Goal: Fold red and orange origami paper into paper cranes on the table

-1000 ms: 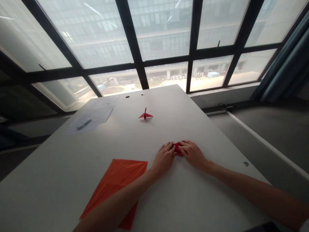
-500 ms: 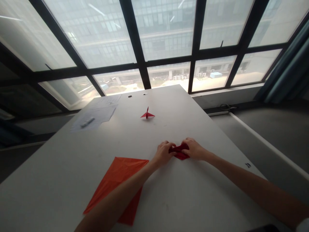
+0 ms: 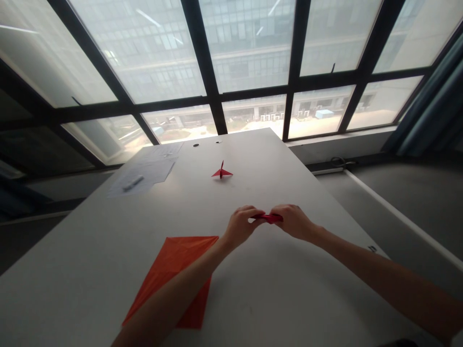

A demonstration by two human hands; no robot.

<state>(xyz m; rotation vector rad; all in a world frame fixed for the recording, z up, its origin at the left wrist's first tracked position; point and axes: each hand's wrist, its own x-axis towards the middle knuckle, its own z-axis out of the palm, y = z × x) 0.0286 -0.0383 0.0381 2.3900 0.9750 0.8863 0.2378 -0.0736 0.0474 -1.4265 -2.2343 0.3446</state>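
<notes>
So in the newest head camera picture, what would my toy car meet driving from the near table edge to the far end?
Orange paper sheet, folded red paper, red paper crane, small dark hole in the table.

Daylight from windows [image 3: 249, 48] (bowed edges)

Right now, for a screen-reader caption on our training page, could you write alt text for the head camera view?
A person's left hand and right hand pinch a narrow folded red paper between them over a white table. A small red origami crane stands farther along the table, and a creased orange paper sheet lies beneath the left forearm.
</notes>
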